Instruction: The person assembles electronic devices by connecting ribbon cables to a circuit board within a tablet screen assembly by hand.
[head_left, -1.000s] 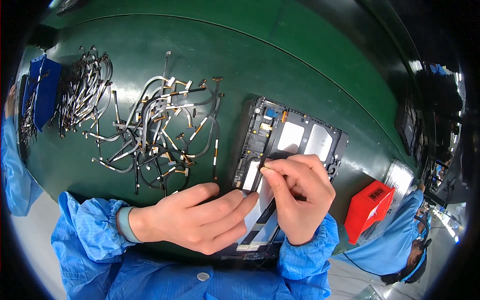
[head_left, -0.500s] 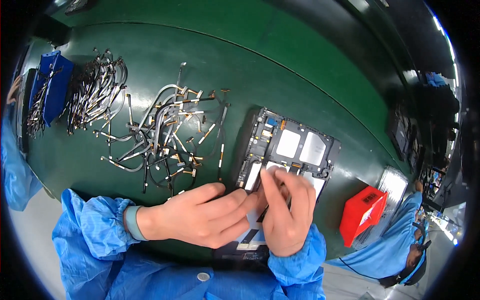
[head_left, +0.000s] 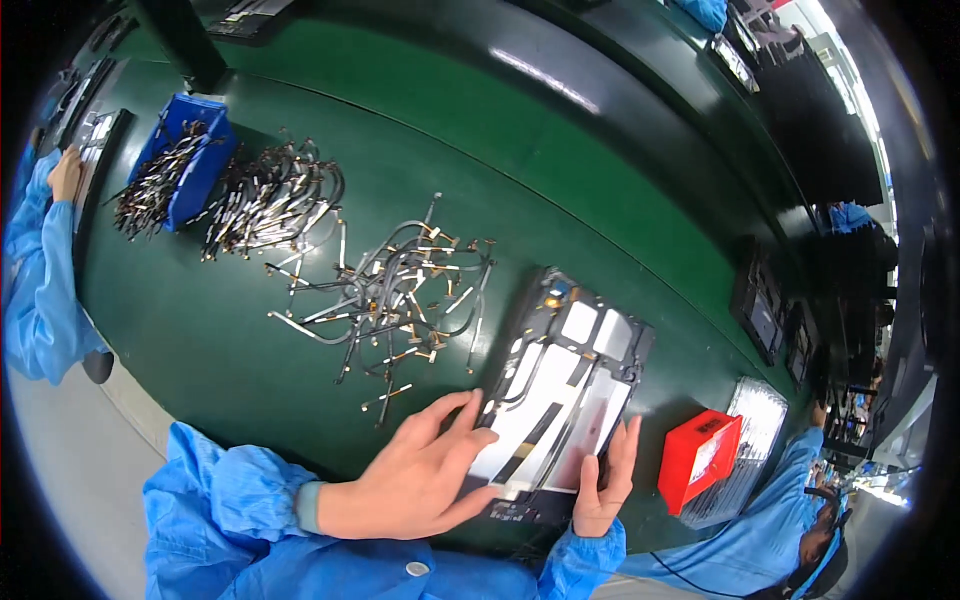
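An opened tablet (head_left: 545, 398), with silvery white battery panels, a dark strip and black cables inside its dark frame, lies at a slant in front of me. My left hand (head_left: 420, 475) is at its lower left edge, fingers spread and fingertips at the rim. At the lower right edge is my right hand (head_left: 606, 485), its thumb apart from the raised fingers and near the tablet's side. Neither hand shows a loose part between its fingers. Left of the tablet, a tangle of flex cables (head_left: 385, 290) is spread on the green table.
Behind the tangle lies a denser pile of cables (head_left: 275, 200), beside a blue bin (head_left: 200, 180) filled with more. To the right a red bin (head_left: 700, 460) stands by clear plastic trays (head_left: 755, 410). Co-workers' blue sleeves (head_left: 45, 270) show at both sides.
My hands have parted from over the tablet's middle to its two sides, uncovering the battery panels. The view has shifted, so the table things appear moved.
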